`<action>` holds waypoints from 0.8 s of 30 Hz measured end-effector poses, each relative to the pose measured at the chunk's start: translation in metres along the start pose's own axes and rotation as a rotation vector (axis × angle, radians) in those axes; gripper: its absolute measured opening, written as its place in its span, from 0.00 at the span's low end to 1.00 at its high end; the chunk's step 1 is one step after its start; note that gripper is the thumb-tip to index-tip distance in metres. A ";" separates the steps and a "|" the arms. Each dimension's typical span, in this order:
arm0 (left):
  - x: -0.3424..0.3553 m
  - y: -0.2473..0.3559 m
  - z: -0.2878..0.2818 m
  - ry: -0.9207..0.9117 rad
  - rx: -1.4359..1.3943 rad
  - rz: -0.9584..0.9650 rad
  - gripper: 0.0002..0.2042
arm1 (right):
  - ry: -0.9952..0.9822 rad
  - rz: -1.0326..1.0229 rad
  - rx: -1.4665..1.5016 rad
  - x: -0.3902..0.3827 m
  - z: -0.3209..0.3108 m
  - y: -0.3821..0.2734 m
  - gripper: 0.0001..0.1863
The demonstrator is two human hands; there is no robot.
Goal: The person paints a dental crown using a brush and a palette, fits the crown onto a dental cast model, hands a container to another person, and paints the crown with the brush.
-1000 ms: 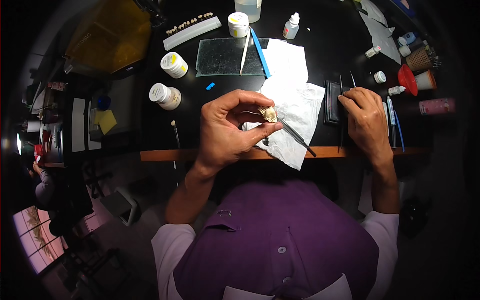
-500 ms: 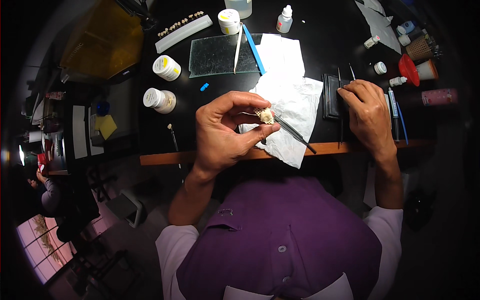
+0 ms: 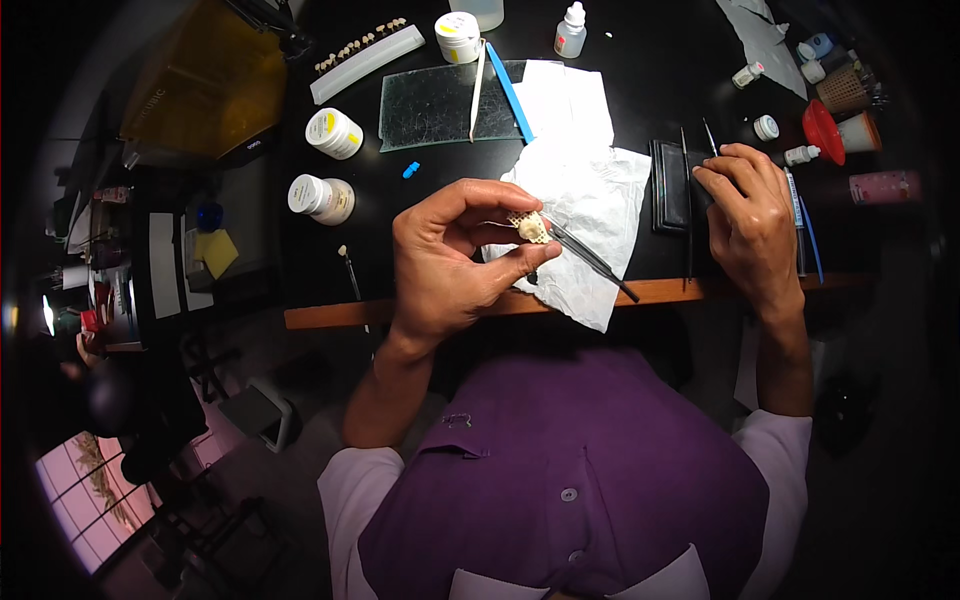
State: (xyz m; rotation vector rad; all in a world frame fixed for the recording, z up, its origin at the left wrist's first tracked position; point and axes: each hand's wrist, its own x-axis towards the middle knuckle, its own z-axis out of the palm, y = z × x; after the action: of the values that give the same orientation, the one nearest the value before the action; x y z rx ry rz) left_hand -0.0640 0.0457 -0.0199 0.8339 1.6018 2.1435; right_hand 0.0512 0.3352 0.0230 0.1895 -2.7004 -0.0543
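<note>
Near the middle, my left hand (image 3: 455, 255) pinches a small beige honeycomb piece (image 3: 540, 233) with a tooth-coloured crown (image 3: 527, 229) on it, between thumb and fingers. Dark tweezers (image 3: 595, 262) slant from there toward the lower right, over a crumpled white tissue (image 3: 600, 190). At the right, my right hand (image 3: 748, 210) is closed, palm down, around a thin brush-like tool (image 3: 709, 135) whose tip pokes out past the fingers. Just left of it, a second thin dark tool (image 3: 687, 200) lies across a flat black case (image 3: 668, 185).
A glass slab (image 3: 425, 110) with a blue stick (image 3: 507, 88) and pale tweezers (image 3: 477, 95) lies beyond my left hand. White-lidded jars (image 3: 333, 134) stand left, by a tooth shade rack (image 3: 368, 65). A dropper bottle (image 3: 570, 32), red bowl (image 3: 823, 132) and small bottles line the back and right.
My right hand has shifted slightly right, its fingertips now apart from the tool on the black case. My left hand keeps its grip. The whole view has moved a little.
</note>
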 end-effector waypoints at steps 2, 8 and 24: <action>0.000 0.000 0.000 -0.002 0.001 -0.003 0.17 | -0.004 0.000 0.002 -0.001 0.000 0.000 0.15; -0.002 -0.001 -0.001 -0.011 0.008 0.002 0.17 | -0.007 -0.001 0.020 -0.001 -0.002 -0.002 0.16; -0.005 -0.002 0.002 -0.021 0.064 -0.004 0.17 | -0.035 -0.018 0.050 -0.004 0.001 0.004 0.14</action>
State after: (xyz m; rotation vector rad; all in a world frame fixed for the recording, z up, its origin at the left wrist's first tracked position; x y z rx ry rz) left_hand -0.0588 0.0450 -0.0227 0.8686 1.6684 2.0836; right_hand 0.0542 0.3394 0.0209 0.2301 -2.7368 0.0051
